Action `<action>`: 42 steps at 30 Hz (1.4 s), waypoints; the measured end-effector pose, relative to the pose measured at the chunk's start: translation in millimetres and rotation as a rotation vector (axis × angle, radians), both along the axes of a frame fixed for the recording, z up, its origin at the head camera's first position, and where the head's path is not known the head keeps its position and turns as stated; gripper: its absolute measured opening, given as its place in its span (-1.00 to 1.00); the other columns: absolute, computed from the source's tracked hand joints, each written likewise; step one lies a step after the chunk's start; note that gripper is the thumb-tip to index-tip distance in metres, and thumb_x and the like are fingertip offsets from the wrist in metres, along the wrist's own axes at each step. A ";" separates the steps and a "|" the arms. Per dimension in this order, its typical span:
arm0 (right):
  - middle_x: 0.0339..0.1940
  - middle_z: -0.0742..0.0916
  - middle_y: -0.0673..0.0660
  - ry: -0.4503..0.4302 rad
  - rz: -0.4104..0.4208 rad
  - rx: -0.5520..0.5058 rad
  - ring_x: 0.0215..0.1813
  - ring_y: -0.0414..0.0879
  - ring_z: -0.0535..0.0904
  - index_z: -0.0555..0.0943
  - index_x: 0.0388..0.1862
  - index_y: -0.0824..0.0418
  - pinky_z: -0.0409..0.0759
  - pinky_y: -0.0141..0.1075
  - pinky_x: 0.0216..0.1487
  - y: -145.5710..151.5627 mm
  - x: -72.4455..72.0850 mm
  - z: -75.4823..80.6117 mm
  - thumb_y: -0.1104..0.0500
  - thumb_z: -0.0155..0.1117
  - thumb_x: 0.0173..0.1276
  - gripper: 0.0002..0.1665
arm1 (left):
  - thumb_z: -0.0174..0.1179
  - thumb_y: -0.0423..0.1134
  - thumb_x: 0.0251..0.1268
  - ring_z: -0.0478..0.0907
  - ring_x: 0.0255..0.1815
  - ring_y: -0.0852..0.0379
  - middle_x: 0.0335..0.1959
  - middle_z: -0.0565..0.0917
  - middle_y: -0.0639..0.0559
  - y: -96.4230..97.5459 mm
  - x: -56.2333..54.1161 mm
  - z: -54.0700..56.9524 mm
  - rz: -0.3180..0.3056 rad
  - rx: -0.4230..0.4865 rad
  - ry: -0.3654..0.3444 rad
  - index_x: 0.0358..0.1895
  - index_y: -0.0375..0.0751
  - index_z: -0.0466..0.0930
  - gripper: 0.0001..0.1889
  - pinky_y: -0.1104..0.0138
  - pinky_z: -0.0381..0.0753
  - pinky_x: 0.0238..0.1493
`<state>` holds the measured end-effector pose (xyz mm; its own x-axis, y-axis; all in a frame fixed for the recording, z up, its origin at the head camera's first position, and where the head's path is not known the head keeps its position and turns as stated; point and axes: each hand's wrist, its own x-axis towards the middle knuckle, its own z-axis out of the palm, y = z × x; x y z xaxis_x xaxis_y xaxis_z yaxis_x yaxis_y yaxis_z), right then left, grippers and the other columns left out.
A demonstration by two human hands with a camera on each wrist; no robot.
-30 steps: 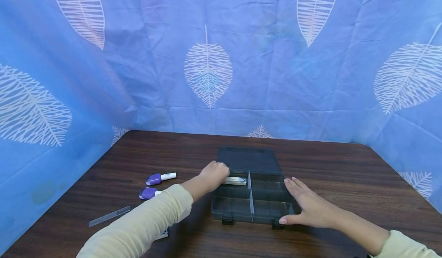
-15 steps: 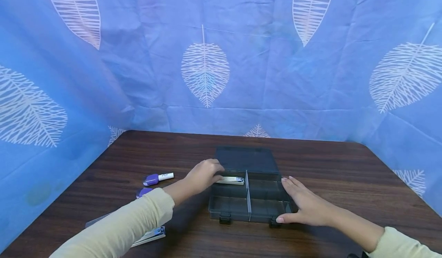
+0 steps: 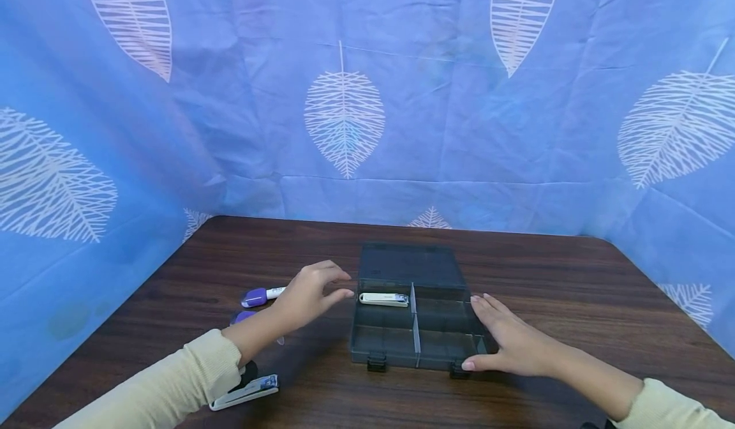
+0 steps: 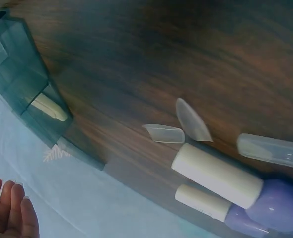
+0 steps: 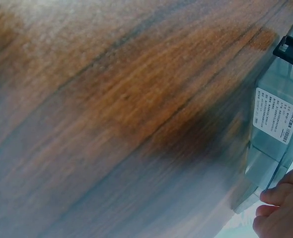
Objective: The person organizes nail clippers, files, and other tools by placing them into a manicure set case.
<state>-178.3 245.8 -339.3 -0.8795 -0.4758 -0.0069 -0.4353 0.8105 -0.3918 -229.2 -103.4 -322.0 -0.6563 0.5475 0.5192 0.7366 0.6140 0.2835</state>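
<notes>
Only in the right wrist view is a label [image 5: 275, 115] shown. The slim, pale clipper [image 3: 383, 299] is contained in the box [image 3: 396, 357]'s far-left compartment [image 3: 381, 318]; the box is touched by the straight-fingered right hand [image 3: 511, 339], nothing held by the relaxed left hand [image 3: 304, 293].

Left hand [image 4: 13, 210] shows at bottom left, fingers close together, against blue cloth [image 4: 102, 201]. See-through box [image 4: 20, 74] sits upper left on brown table [image 4: 111, 64], pale clipper [image 4: 48, 106] inside. Lower right, two purple bottles [image 4: 280, 206] with white caps [image 4: 217, 174] lie side by side, two small clear pieces [image 4: 192, 123] and a clear strip [image 4: 273, 149] near them.
</notes>
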 end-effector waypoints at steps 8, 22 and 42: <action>0.40 0.17 0.50 0.008 -0.005 0.008 0.42 0.45 -0.07 0.04 0.38 0.53 0.10 0.35 0.23 0.5 0.3 -0.8 -0.32 0.28 0.07 0.25 | 0.29 -0.21 0.13 0.62 -0.21 0.12 -0.27 0.67 0.01 -14.5 10.7 3.5 0.038 0.049 -0.005 -0.21 -0.18 0.68 -0.82 0.27 0.63 -0.17; 0.41 0.15 0.51 -0.011 -0.002 -0.005 0.41 0.46 -0.08 0.02 0.39 0.54 0.08 0.35 0.23 1.4 -0.6 0.3 -0.33 0.28 0.07 0.26 | 0.32 -0.26 0.07 0.63 -0.27 0.09 -0.30 0.68 0.03 -51.3 31.5 -10.3 0.120 0.057 -0.012 -0.24 -0.19 0.67 -0.83 0.27 0.63 -0.26; 0.40 0.16 0.51 -0.015 -0.004 0.006 0.41 0.46 -0.08 0.02 0.38 0.54 0.08 0.35 0.24 0.9 -1.3 1.1 -0.35 0.26 0.06 0.28 | 0.30 -0.14 0.11 0.63 -0.25 0.16 -0.25 0.68 0.11 -101.3 83.2 -35.4 0.257 0.044 -0.207 -0.21 -0.16 0.66 -0.78 0.36 0.63 -0.32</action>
<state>-179.6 246.7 -338.2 -0.8814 -0.4718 -0.0228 -0.4260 0.8148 -0.3933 -146.0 -204.7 -357.4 -0.8640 0.3307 0.3797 0.4833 0.7560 0.4414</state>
